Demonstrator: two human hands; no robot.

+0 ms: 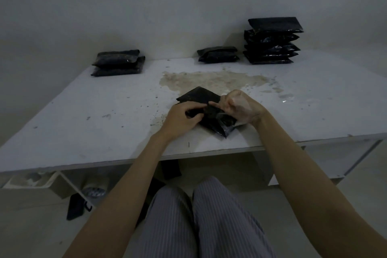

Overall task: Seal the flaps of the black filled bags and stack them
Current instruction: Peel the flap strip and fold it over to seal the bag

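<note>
A black filled bag [213, 118] lies slantwise near the front edge of the white table [94, 111]. Its flap [198, 95] points away from me, folded over towards the bag's middle. My left hand [181, 116] pinches the bag's left edge. My right hand [238, 106] grips the bag at the flap fold, its fingers curled on the plastic. A tall stack of several black bags [272, 41] stands at the back right. A low pile of two bags [217, 54] sits beside that stack, and another pile of two [118, 63] at the back left.
A brownish stain [209, 80] spreads over the table's middle, just beyond the bag. Under the table are a white tray [31, 181], a dark object [76, 206] on the floor and table legs. My striped trouser legs [201, 220] are below the front edge.
</note>
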